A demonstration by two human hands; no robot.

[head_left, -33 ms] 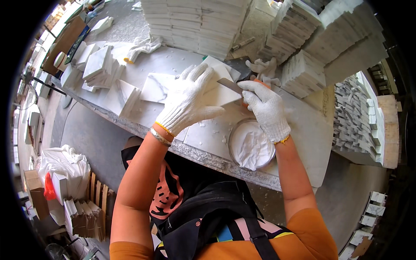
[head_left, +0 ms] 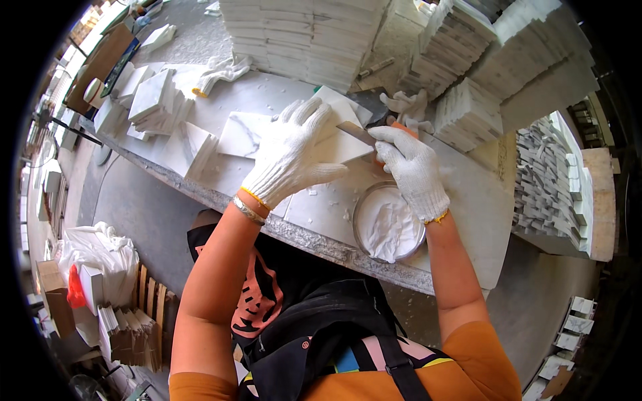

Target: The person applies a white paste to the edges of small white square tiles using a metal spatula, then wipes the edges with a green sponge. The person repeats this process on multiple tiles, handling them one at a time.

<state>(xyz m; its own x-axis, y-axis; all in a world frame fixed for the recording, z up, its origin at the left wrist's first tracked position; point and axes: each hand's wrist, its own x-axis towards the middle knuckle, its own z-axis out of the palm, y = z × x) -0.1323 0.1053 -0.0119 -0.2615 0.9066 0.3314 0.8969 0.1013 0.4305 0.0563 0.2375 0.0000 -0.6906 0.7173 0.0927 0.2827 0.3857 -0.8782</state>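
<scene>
My left hand (head_left: 287,154), in a white knit glove, lies flat with fingers spread on a white marble tile (head_left: 342,148) with grey veins. In my right hand (head_left: 413,170), also gloved, is a putty knife (head_left: 356,131) with a metal blade and an orange handle. Its blade lies over the tile's right corner; whether it touches the surface I cannot tell. Just below that hand stands a round shallow tin (head_left: 355,217) of white paste (head_left: 391,224). Another pale tile (head_left: 344,103) lies partly hidden beyond my left fingers.
Small stacks of marble tiles (head_left: 152,100) stand on the table's left. Tall tile stacks (head_left: 287,40) rise at the back, with more stacks (head_left: 468,110) at back right. Spare gloves (head_left: 224,70) lie behind the left stacks. The table's rough front edge (head_left: 321,247) runs before me.
</scene>
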